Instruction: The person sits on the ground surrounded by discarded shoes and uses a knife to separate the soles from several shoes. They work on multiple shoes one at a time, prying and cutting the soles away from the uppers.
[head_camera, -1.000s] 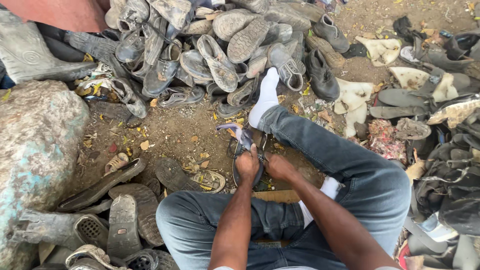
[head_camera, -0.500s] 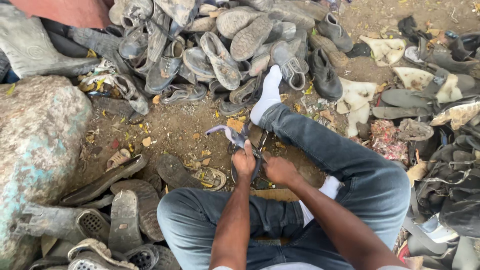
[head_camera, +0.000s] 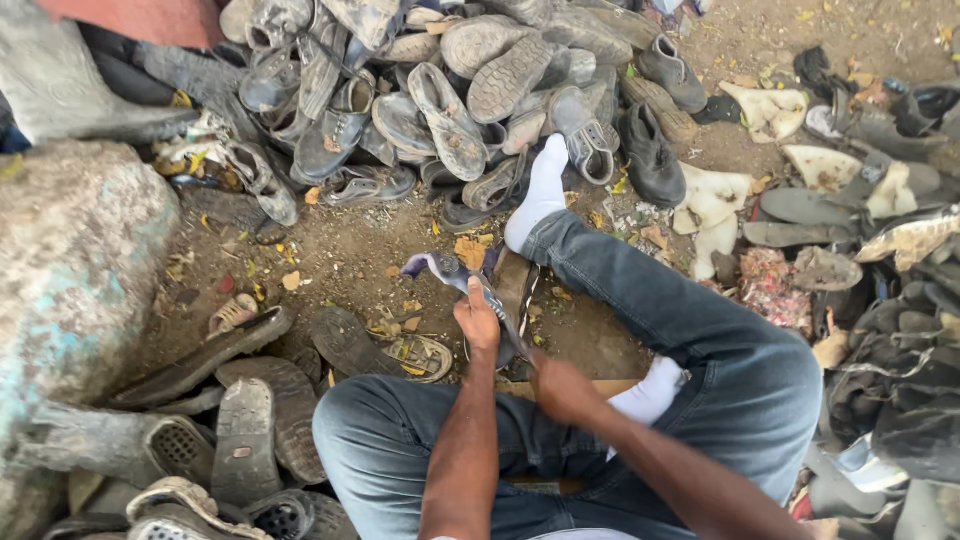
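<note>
Left hand (head_camera: 478, 320) had its fingers clamped tight on a strip of grey shoe upper (head_camera: 440, 268), lifting it off the shoe (head_camera: 512, 290) lying between the knees. Right hand (head_camera: 560, 385), just nearer, was fisted, but around what I could not tell. Beyond the white sock (head_camera: 540, 190), far side, rose the pile of worn shoes (head_camera: 450, 90); loose soles (head_camera: 240, 430) lay near left.

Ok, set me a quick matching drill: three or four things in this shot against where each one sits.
Things:
1. left hand
2. right hand
3. white sock
4. big rock

Places:
A. far left of the frame
B. gripping the purple-grey strip
C. low, near the bent knee
D. beside the pile of worn shoes

Pairs: 1-B, 2-C, 3-D, 4-A
</note>
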